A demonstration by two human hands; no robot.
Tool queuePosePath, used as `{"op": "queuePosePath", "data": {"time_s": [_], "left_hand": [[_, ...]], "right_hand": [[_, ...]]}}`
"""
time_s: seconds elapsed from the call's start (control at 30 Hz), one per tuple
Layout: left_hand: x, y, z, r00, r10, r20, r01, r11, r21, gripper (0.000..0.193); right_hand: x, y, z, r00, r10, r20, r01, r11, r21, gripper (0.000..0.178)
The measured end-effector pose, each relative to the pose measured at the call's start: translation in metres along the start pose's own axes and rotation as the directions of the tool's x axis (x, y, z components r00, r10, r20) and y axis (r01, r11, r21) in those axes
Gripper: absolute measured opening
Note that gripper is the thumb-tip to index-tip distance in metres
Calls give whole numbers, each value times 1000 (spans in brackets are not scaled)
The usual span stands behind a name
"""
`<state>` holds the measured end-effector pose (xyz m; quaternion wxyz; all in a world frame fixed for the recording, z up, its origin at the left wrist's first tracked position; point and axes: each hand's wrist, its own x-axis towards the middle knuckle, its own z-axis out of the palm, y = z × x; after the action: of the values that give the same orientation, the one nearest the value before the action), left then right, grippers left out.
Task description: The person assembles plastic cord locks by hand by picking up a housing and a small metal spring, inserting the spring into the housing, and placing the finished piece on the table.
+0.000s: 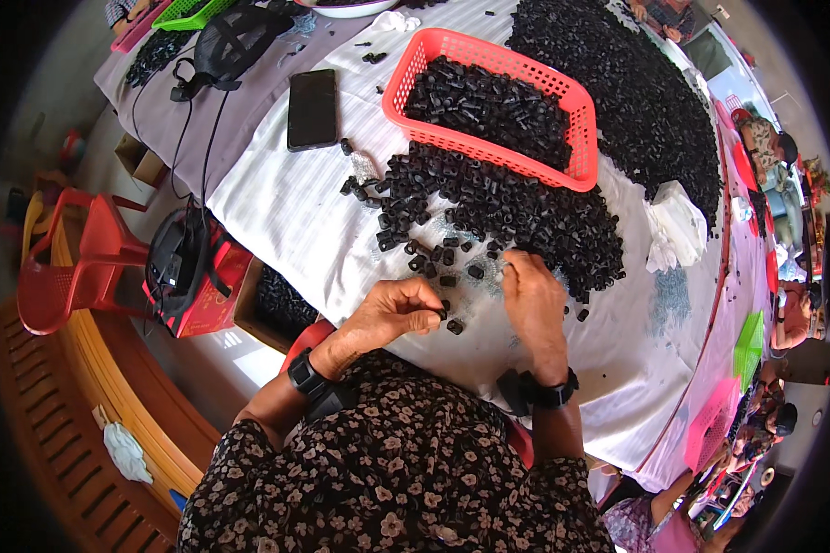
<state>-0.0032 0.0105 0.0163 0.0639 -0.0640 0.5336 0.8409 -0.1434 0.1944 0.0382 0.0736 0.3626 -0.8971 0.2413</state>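
Observation:
My left hand [395,311] is closed in a pinch on a small black plastic piece [444,310], held just above the white cloth. To its right, my right hand [533,302] has its thumb and fingers pressed together by the near edge of a loose heap of black plastic pieces [544,221]. Whatever those fingertips hold is too small to make out. Tiny pale translucent bits [475,300] are scattered between the hands, with a few single black pieces lying among them. Beyond the heap stands a red perforated basket [489,152] filled with more such pieces.
A black phone [313,109] lies at the far left of the white cloth [277,198]. Farther right spreads a large mass of black pieces [618,101], beside a crumpled white plastic bag [678,221]. A red chair [97,244] stands left; other people sit along the right.

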Motion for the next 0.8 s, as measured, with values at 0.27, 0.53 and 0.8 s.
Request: {"op": "queuePosePath", "data": {"time_s": [0.27,0.53,0.8], "left_hand": [[3,-2,-4,1000,5,30,-5,1000,-11,14],[3,-1,-3,1000,-3,30,3,1000,-16,15],[4,-5,-3,998,21,58,-19,999,-39,13]], "right_hand": [[8,2,-17,995,94,-36,-89,989,117,7],[30,-22,12,979,-202,20,194,961,196,10],[39,-28,26,952,-188,243,185,982,34,12]]}}
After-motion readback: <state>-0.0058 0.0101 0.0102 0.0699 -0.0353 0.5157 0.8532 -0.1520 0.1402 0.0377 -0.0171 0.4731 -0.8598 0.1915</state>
